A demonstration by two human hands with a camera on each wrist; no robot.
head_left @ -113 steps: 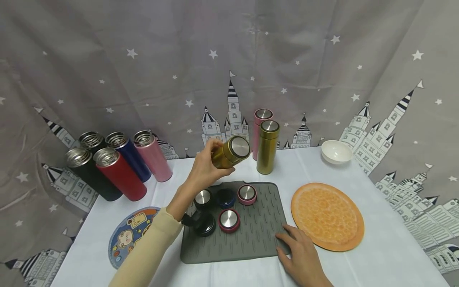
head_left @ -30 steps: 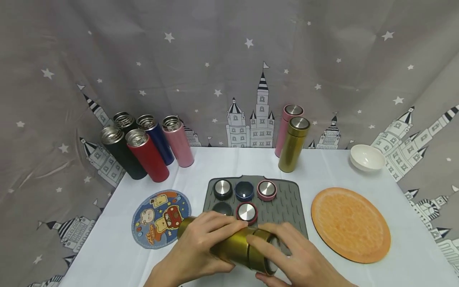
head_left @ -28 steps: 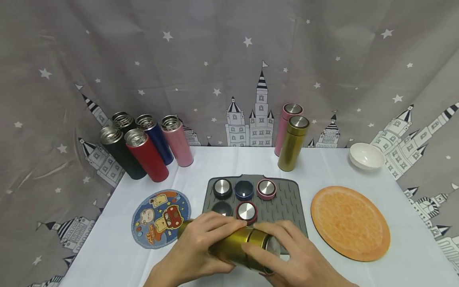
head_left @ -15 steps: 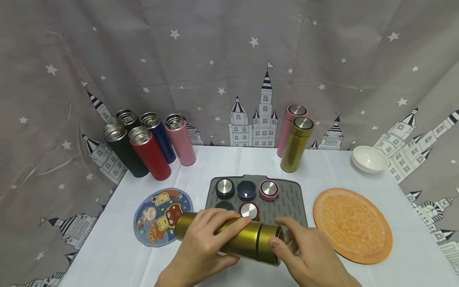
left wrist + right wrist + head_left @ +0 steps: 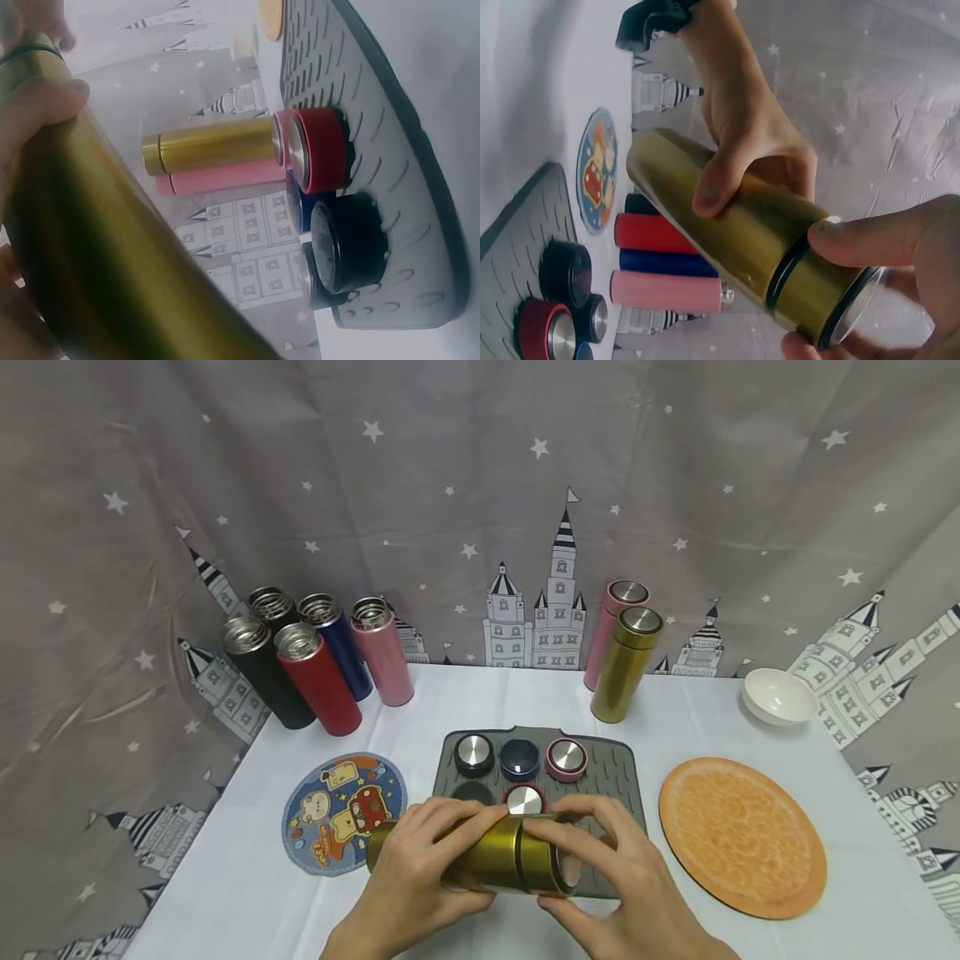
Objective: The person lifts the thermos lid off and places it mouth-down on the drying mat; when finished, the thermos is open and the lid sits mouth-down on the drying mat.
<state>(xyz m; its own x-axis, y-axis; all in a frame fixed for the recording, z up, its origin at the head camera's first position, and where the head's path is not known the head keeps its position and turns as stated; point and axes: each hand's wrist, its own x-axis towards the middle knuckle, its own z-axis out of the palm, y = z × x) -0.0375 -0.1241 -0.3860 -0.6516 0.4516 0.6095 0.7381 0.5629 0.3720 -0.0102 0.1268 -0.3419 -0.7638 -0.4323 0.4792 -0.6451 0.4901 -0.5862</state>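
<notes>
A gold thermos bottle (image 5: 491,860) lies nearly sideways in the air over the front of the grey mat (image 5: 622,777), its lid end to the right. My left hand (image 5: 416,868) grips its body, thumb underneath in the head view. The right hand (image 5: 626,877) pinches the gold lid (image 5: 821,289) between thumb and fingers. A dark ring (image 5: 786,270) shows between lid and body in the right wrist view. On the mat sit several loose lids, among them a red lid (image 5: 524,800), a pink lid (image 5: 566,758) and a blue lid (image 5: 519,759).
Several lidless bottles stand at the back left, including a red bottle (image 5: 321,681) and a pink bottle (image 5: 384,652). A lidded gold bottle (image 5: 627,668) and pink bottle (image 5: 606,631) stand behind the mat. Rightward are an orange round mat (image 5: 742,837) and white bowl (image 5: 780,697); leftward, a cartoon mat (image 5: 343,814).
The left hand has brought the gold bottle from above the mat's back towards the front. My right hand left the mat's corner for the lid, loosened its fingers half a second ago, and grips again.
</notes>
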